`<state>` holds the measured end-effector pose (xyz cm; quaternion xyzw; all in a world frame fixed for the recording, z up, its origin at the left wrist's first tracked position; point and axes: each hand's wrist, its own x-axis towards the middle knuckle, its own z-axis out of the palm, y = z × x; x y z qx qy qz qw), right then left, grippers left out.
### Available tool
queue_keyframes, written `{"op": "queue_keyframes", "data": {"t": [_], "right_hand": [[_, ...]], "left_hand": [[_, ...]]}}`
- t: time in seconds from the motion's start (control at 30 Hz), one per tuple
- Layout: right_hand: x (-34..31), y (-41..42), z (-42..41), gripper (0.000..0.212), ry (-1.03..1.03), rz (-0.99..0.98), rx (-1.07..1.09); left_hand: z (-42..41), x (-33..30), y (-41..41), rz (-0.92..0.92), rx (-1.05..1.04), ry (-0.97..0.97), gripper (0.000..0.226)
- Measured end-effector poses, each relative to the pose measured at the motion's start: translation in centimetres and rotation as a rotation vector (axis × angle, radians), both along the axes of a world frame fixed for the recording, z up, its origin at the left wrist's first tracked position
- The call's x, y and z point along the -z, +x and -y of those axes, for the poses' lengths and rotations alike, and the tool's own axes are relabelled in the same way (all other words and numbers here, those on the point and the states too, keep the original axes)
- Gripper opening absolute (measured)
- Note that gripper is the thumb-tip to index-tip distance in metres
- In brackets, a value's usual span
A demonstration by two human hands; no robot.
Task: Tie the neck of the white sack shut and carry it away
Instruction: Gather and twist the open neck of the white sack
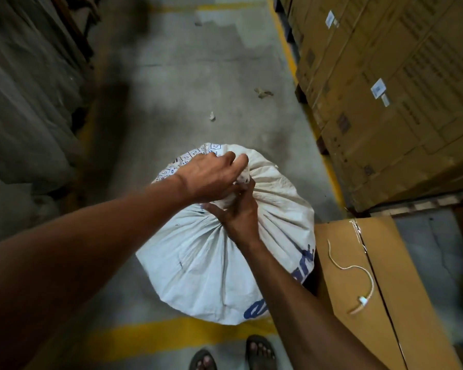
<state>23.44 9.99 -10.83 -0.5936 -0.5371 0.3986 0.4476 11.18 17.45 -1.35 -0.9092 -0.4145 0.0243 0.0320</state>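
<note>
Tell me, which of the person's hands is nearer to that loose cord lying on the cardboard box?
Right. The right hand grips the sack's neck on the side toward the cord; the left hand holds the neck from the far side.

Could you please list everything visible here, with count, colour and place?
white sack: one, white with blue print, on the floor in the aisle, neck gathered
neck: one, white, bunched at the sack's top between both hands
cord: one, pale, lying loose on the flat carton to the right
flat carton: one, brown, taped, right of the sack
stacked cartons: several, brown with white labels, upper right
floor lines: yellow, in front of the feet and along the cartons
scraps: a few, pale, on the grey floor beyond the sack
wrapped goods: grey, far left
feet: two, in sandals, bottom edge
left hand: grips the neck from above
right hand: grips the neck from below
</note>
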Motion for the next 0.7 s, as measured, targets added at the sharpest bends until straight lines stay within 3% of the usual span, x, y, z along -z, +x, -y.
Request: {"op": "queue_keyframes", "data": {"t": [0.2,0.33,0.43,0.53,0.6,0.7], "right_hand": [[0.7,-3.6,-0.9,0.087,0.02,0.089,0.131],[2.0,-4.3,-2.0,0.056,0.009,0.158,0.188],[2.3,-3.8,-2.9,0.038,-0.036,0.079,0.17],[3.0,-2.6,-4.3,0.045,-0.146,-0.038,0.078],[3.0,-1.5,-4.9,0.061,-0.164,-0.015,-0.01],[3.2,0.2,-5.1,0.055,-0.132,-0.041,-0.15]], "left_hand": [[-0.3,0.5,2.4,0.174,-0.575,-0.235,0.048],[-1.7,0.3,3.0,0.029,-0.676,-0.403,0.051],[-2.8,-0.1,2.8,0.031,-0.735,-0.504,0.056],[-2.7,0.5,1.7,0.096,-0.668,-0.502,0.093],[-2.1,1.2,0.4,0.125,-0.467,-0.458,0.111],[-1.8,2.6,-1.9,0.157,-0.077,-0.392,0.116]]}}
